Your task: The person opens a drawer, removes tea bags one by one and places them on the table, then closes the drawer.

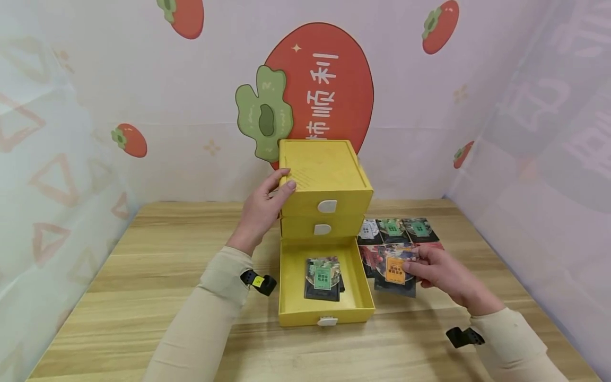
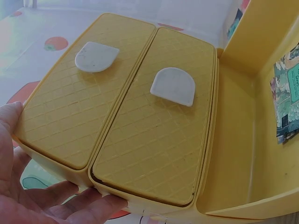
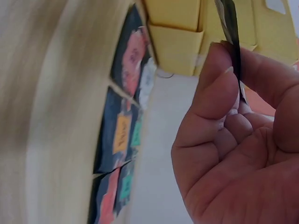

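Note:
A yellow drawer cabinet (image 1: 324, 164) with white tabs stands on the table. My left hand (image 1: 262, 212) rests on its upper left edge, thumb at the top and fingers lying along the side, as the left wrist view shows. The bottom drawer (image 1: 294, 297) is pulled out, and a dark sachet with a green label (image 1: 322, 278) lies in it over another one. To the right of that drawer, my right hand (image 1: 444, 276) pinches a dark sachet with an orange label (image 1: 395, 271) between thumb and fingers. In the right wrist view this sachet appears edge-on, above the table.
More sachets (image 1: 392, 229) lie in rows on the table to the right of the cabinet, partly hidden by the held one. Both upper drawers (image 2: 154, 126) are closed. A wall covering with printed red persimmons (image 1: 329, 79) rises behind the wooden table (image 1: 181, 254).

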A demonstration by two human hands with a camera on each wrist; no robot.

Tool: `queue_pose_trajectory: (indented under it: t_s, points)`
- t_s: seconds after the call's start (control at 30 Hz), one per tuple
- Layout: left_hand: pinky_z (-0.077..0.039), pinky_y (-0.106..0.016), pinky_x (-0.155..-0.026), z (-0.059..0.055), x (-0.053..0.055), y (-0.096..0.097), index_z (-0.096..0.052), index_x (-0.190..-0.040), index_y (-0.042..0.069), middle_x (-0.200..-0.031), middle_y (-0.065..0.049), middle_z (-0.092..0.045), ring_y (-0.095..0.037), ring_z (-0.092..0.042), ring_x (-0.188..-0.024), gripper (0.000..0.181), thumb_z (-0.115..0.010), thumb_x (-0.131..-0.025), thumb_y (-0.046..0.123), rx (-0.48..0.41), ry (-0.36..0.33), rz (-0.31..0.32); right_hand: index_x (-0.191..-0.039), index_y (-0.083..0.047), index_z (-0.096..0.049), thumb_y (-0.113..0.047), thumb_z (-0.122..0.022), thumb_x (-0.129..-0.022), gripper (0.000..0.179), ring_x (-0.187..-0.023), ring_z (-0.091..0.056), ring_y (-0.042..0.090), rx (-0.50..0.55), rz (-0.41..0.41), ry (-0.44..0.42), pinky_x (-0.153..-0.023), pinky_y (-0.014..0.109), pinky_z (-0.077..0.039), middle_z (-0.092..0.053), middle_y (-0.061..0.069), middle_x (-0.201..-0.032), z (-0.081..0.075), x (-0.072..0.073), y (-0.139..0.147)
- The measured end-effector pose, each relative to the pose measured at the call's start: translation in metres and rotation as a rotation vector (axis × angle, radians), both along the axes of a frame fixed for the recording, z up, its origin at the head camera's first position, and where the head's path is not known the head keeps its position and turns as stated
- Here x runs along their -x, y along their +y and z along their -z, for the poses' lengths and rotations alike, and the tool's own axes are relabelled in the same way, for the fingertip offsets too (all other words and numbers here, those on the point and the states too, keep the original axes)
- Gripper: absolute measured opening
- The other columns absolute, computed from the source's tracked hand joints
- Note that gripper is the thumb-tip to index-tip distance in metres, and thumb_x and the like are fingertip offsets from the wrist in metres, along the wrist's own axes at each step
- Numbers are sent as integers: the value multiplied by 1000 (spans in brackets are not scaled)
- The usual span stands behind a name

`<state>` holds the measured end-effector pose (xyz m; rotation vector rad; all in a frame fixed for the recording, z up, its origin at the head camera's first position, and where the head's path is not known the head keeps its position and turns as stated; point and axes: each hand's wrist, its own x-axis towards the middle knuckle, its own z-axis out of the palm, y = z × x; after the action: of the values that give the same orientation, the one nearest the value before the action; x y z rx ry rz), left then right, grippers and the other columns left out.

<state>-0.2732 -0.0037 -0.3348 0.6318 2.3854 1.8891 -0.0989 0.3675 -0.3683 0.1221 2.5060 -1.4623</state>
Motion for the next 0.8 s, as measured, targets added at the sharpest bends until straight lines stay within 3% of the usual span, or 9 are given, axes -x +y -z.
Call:
queue_pose_trajectory:
  t_s: [0.23,0.47,0.8]
  points:
    - [-52,-48,-98,1,0,0,-49,-154,39,-162,-2,-45,-26,-55,-136,61,-57,-100,65,4,0,-3,-84,-2,-55,-27,-73,-100,35,-59,-42,14,-104,-53,-88,-55,28,-40,-48,1,-69,21,0,3]
    - [-50,-51,-106,-1,0,0,-50,-154,39,-162,-3,-45,-26,-53,-140,61,-57,-99,65,18,11,-9,-77,-7,-59,-31,-77,-95,35,-58,-45,14,-252,-49,-97,-53,26,-36,-49,-2,-63,36,1,-3]
    - [-48,-51,-108,0,1,0,-50,-153,39,-161,-3,-46,-25,-53,-140,61,-57,-99,66,22,9,-17,-71,-11,-59,-33,-81,-89,36,-58,-49,15,-504,-40,-55,-56,28,-36,-53,-2,-60,42,4,-7]
